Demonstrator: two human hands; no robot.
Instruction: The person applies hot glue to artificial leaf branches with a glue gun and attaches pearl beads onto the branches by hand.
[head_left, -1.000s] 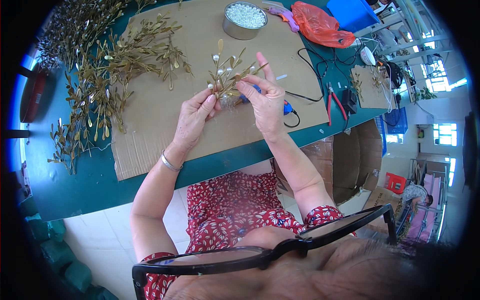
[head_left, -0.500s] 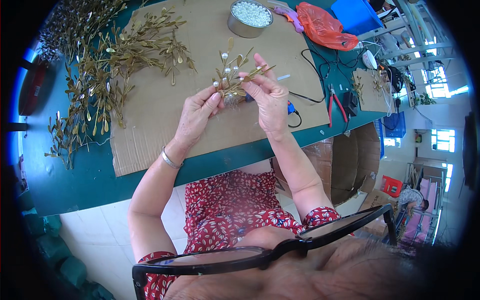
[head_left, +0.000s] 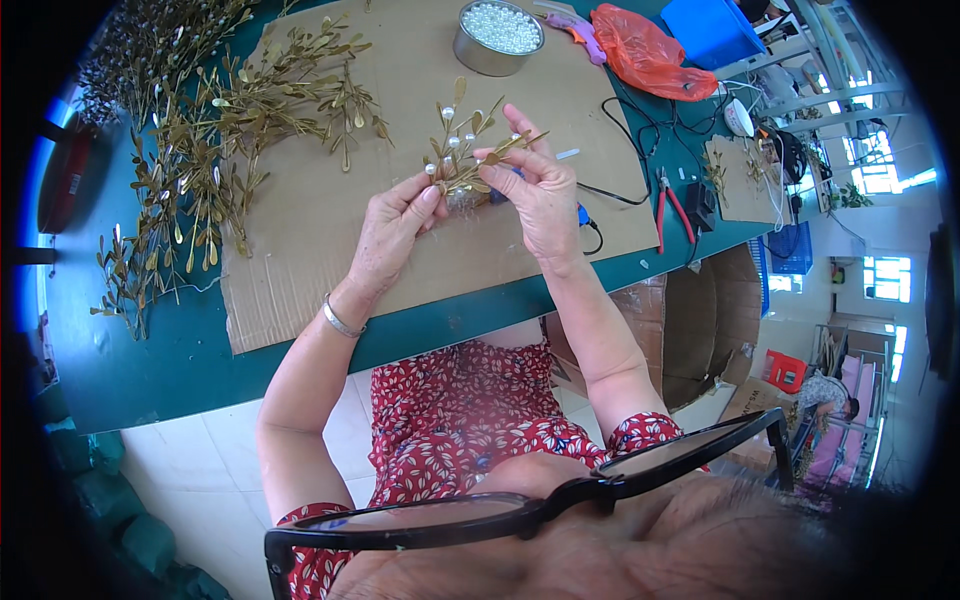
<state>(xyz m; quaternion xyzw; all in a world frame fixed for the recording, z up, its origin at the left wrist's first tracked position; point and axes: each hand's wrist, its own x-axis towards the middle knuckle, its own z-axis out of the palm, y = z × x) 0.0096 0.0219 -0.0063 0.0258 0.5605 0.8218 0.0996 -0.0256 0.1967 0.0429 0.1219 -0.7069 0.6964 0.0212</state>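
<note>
A gold leafy sprig [head_left: 460, 135] with several white pearl beads is held over a cardboard sheet [head_left: 330, 270]. My left hand [head_left: 392, 225] pinches the base of the sprig between thumb and fingers. On the other side, my right hand [head_left: 540, 200] has its thumb and fingers closed on one of the sprig's leafy stems, with its index finger raised. Behind the fingers, part of a blue-and-clear object shows near the sprig's base; what it is I cannot make out. A round metal tin [head_left: 490, 60] full of white pearl beads stands beyond the hands.
Gold leafy branches [head_left: 240, 110] are heaped at the left. Toward the right of the green table [head_left: 180, 365] are red-handled pliers [head_left: 675, 210], a black adapter [head_left: 701, 207], cables, a red plastic bag [head_left: 645, 55], a purple glue gun [head_left: 585, 38] and a blue bin [head_left: 712, 32]. Below the edge sits a cardboard box [head_left: 690, 320].
Almost nothing differs. My right hand has shifted very slightly with the leafy stem in it, while my left hand keeps its pinch at the base.
</note>
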